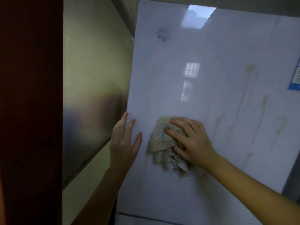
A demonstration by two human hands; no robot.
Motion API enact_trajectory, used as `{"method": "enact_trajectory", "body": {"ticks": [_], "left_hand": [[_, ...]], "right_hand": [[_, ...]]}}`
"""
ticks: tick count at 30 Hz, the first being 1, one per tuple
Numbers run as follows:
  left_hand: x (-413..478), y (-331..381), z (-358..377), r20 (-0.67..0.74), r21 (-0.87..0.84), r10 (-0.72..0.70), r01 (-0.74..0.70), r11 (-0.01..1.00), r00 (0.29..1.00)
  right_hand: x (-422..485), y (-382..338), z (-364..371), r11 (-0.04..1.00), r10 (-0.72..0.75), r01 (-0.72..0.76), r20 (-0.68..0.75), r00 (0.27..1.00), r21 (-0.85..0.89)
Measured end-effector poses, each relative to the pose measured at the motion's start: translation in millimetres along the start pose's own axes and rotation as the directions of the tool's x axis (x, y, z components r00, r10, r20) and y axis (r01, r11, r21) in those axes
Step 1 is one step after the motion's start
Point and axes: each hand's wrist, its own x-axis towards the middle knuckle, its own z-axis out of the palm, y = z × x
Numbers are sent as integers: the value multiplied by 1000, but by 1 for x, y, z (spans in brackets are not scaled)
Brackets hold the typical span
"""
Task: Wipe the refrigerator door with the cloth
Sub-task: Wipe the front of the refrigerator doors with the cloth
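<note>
The glossy white refrigerator door (203,95) fills most of the head view. Yellowish drip streaks run down its right half. My right hand (193,140) presses a crumpled beige cloth (162,143) flat against the lower middle of the door, fingers spread over it, loose cloth hanging below the palm. My left hand (124,142) rests flat with fingers apart on the door's left edge, just left of the cloth, holding nothing.
A smudge like a paw print (163,34) marks the upper left of the door. A blue label (295,75) sticks at the door's right edge. A metallic side panel (94,88) stands left of the door, and a dark red-brown surface (30,111) fills the far left.
</note>
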Motion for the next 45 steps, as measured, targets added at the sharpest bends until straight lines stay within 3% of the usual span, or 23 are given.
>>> {"method": "enact_trajectory", "body": {"ticks": [5,11,15,18,20,27,30,38,45], "left_hand": [[-8,-3,0,8,34,36,-37,999,999],[-11,-4,1,-4,44,50,-50,998,999],[-11,-5,3,4,47,62,-62,997,998],[-11,-5,3,6,56,74,-74,996,997],[-11,-6,2,9,59,74,-75,995,997],[-6,1,-1,3,49,48,-48,998,999],[4,3,-1,23,95,64,-65,993,998],[38,9,0,62,125,152,-158,979,986],[32,5,5,89,117,158,-168,979,983]], "right_hand": [[-14,-10,9,1000,-20,19,40,999,22],[-33,-14,21,981,-193,191,96,976,31],[6,9,4,1000,-30,29,-38,999,-9],[37,23,-8,988,156,-157,-155,975,3],[43,20,-7,979,202,-202,-169,965,19],[-23,-1,8,992,-125,125,71,990,0],[-25,13,-3,994,-100,101,48,994,-33],[-4,43,-28,991,132,-135,-90,987,-24],[-20,18,-5,998,-66,66,9,998,-12]]}}
